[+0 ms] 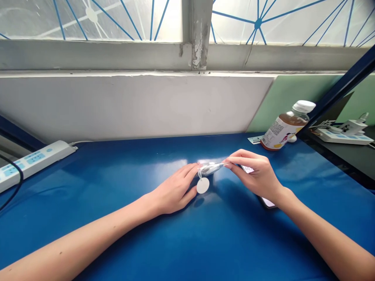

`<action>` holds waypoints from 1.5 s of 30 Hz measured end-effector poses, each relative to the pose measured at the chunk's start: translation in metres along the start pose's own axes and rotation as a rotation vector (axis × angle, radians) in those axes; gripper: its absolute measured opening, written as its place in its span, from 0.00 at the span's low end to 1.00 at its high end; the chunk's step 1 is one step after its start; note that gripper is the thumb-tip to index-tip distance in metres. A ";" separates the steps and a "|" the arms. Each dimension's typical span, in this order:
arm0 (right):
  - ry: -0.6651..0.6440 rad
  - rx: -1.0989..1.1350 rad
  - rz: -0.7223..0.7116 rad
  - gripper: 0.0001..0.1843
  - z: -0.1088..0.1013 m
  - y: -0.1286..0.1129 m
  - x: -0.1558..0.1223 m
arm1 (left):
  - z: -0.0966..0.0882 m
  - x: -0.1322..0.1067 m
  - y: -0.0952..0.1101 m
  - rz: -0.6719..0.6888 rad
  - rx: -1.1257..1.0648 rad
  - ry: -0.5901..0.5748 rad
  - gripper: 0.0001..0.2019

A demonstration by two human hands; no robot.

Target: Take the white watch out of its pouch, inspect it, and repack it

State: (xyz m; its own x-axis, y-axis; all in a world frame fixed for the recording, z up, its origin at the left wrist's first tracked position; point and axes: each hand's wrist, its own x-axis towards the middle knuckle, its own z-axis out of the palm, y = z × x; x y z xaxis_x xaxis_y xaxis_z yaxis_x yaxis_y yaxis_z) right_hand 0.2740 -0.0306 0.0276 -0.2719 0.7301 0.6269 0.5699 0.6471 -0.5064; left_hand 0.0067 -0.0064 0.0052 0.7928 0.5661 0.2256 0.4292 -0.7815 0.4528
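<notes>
Over the middle of a glossy blue table (117, 218), both my hands hold a small clear plastic bag (211, 168). My left hand (175, 191) pinches its left end, fingers closed. My right hand (255, 175) pinches the right end. A round white tag (203, 185) dangles from the bag on a short string, just off my left fingertips. A dark phone (267, 203) lies flat under my right wrist, mostly hidden. A small white label (247, 169) shows beside my right fingers.
A bottle of orange-brown drink with a white cap (283, 128) stands at the back right. A white power strip (32, 160) with a black cable lies at the left edge. Another power strip (342, 136) sits on a dark surface right. A white wall and window sill run behind.
</notes>
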 end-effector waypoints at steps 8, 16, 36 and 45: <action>-0.019 0.193 0.231 0.06 -0.005 -0.006 0.005 | 0.005 -0.002 -0.001 -0.051 0.027 0.085 0.37; -0.084 0.056 0.231 0.05 0.000 -0.007 0.003 | 0.007 -0.004 -0.002 0.017 0.066 0.237 0.49; -0.639 -0.210 0.197 0.39 0.018 -0.023 -0.016 | 0.004 0.001 -0.003 0.014 0.044 0.063 0.48; -0.716 -0.261 0.166 0.48 0.015 -0.015 -0.016 | 0.005 0.002 -0.001 -0.048 0.168 0.038 0.41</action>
State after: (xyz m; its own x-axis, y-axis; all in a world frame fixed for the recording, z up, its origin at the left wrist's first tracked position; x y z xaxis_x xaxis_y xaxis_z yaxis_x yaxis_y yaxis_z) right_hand 0.2582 -0.0488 0.0165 -0.5507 0.8343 -0.0245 0.7869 0.5092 -0.3484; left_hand 0.0098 -0.0055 0.0011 0.7540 0.6111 0.2407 0.5350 -0.7841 0.3146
